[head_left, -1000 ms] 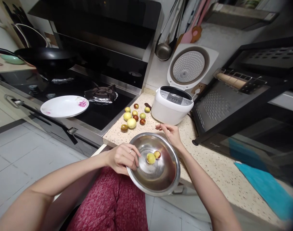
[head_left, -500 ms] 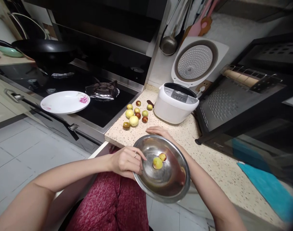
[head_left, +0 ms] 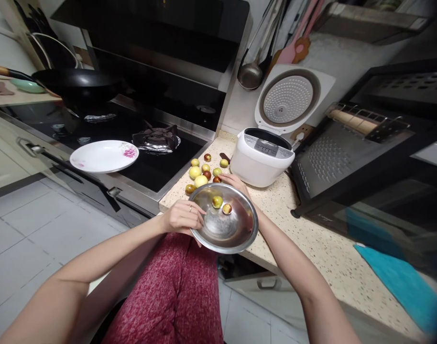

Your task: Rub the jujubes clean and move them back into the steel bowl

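Observation:
A steel bowl (head_left: 225, 234) is at the counter's front edge, tilted toward me, with two green-and-brown jujubes (head_left: 217, 202) inside near its far side. My left hand (head_left: 184, 216), with a ring on it, grips the bowl's left rim, thumb underneath. My right hand (head_left: 235, 181) reaches around the bowl's far right side, its fingers stretched out beside the fruit on the counter; its palm is partly hidden by the bowl. Several loose jujubes (head_left: 201, 180), yellow-green and brown, are grouped on the speckled counter (head_left: 179, 196) just beyond the bowl.
A white rice cooker (head_left: 259, 162) with its lid raised stands behind my right hand. To the left are a flowered plate (head_left: 103, 157), a gas burner (head_left: 157, 137) and a black wok (head_left: 78, 81). On the right are a dark oven (head_left: 347, 167) and a blue cloth (head_left: 394, 282).
The bowl has moved away from me and slightly left, toward the jujubes on the counter, with both hands moving along. The two jujubes inside have rolled toward the far side.

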{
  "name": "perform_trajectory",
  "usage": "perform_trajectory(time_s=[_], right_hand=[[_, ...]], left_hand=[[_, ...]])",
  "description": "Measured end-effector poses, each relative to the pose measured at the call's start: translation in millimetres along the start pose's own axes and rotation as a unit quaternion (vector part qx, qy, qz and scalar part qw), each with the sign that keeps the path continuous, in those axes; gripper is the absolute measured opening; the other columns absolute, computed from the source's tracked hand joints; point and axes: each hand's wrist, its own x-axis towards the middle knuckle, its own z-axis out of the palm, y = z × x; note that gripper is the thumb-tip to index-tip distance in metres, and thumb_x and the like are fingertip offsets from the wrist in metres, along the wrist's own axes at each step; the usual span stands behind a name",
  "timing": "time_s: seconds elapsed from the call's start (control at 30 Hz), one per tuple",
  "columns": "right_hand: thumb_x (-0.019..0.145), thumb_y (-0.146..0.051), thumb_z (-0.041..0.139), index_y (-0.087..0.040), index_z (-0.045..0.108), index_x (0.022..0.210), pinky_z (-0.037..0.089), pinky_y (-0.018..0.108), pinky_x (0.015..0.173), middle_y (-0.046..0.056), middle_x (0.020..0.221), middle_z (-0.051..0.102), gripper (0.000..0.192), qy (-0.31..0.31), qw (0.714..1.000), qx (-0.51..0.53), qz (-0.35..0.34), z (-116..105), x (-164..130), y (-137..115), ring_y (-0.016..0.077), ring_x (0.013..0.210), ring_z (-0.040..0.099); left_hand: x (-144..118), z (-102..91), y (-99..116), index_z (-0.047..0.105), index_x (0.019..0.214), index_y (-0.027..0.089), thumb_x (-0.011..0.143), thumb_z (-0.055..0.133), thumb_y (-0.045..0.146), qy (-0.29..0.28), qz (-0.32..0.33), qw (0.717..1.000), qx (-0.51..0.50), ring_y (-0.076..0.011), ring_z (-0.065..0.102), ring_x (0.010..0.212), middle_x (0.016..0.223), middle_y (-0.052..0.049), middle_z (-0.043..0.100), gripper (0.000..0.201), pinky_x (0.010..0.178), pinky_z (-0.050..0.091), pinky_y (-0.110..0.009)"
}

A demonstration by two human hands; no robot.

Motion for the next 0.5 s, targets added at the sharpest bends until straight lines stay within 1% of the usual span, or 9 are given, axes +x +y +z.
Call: perform_trajectory(time_s=[0.1,0.2,0.3,0.37,0.43,0.5], right_hand=[[0.101,-0.029,0.061,-0.027,0.068,0.140,0.050,0.048,0.115,0.010,0.140,0.069,0.040,0.003,1.000,0.013,-0.001,2,4,0,0.0276,0.130,0.064],[0.100,-0.031,0.062,-0.026,0.070,0.136,0.052,0.048,0.113,0.011,0.138,0.070,0.037,0.011,1.000,0.024,0.007,1,6,-4,0.0281,0.127,0.066],[0.100,-0.036,0.064,-0.025,0.069,0.135,0.055,0.047,0.109,0.010,0.136,0.071,0.037,-0.004,0.999,0.034,0.012,-1,5,-9,0.0288,0.126,0.067],[0.100,-0.039,0.064,-0.023,0.069,0.133,0.057,0.045,0.105,0.011,0.133,0.072,0.037,-0.012,0.999,0.039,0.012,0,5,-11,0.0285,0.122,0.069],[0.099,-0.040,0.064,-0.022,0.069,0.131,0.059,0.044,0.101,0.011,0.129,0.073,0.037,-0.010,0.999,0.042,0.013,1,6,-11,0.0277,0.117,0.070],[0.099,-0.040,0.064,-0.022,0.071,0.126,0.061,0.043,0.097,0.010,0.124,0.075,0.033,0.016,0.999,0.047,0.020,2,9,-10,0.0268,0.113,0.071]], left_hand=[[-4,-1.6,-6,0.080,0.086,0.021,0.099,0.065,0.053,0.047,0.046,0.998,0.023,-0.0193,0.082,0.074,0.070,-0.003,0.079,0.038,0.089,0.068,-0.030],[-4,-1.8,-10,0.081,0.091,0.021,0.095,0.065,0.061,0.076,0.058,0.995,0.028,-0.0207,0.082,0.074,0.068,-0.003,0.078,0.043,0.086,0.068,-0.032],[-3,-1.4,-11,0.080,0.095,0.021,0.087,0.070,0.070,0.085,0.052,0.995,0.025,-0.0221,0.080,0.072,0.067,-0.003,0.077,0.051,0.081,0.067,-0.035],[-2,-1.9,-10,0.080,0.097,0.020,0.081,0.073,0.074,0.088,0.050,0.995,0.022,-0.0224,0.079,0.071,0.066,-0.004,0.076,0.056,0.081,0.065,-0.037],[0,-3.2,-9,0.079,0.098,0.019,0.080,0.072,0.076,0.084,0.048,0.995,0.020,-0.0223,0.078,0.071,0.066,-0.004,0.076,0.060,0.082,0.064,-0.038],[1,-5.1,-7,0.079,0.099,0.019,0.082,0.070,0.075,0.077,0.047,0.996,0.019,-0.0222,0.077,0.073,0.068,-0.005,0.076,0.059,0.083,0.063,-0.038]])
